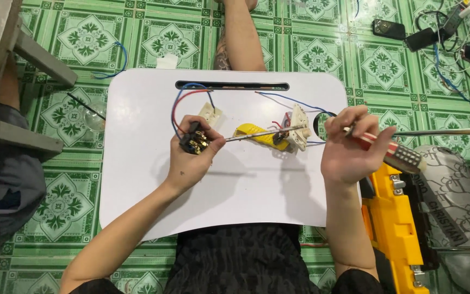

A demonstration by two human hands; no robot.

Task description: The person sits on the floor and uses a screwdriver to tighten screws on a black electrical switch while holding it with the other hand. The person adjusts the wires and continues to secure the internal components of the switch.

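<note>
Over white tray (137, 179): left hand (191, 158) pinches black switch part (193, 142); right hand (349, 152) grips screwdriver (387, 151), shaft lying sideways, tip probably touching part.

This looks like a room in a home used for small electrical repair. The person sits on a floor of green patterned tiles (382, 65) with a white lap table (246, 196) over the legs. Beyond the table's far right corner lies a tangle of cables and chargers (447, 38); just right of it stands a yellow toolbox (395, 228).
</note>
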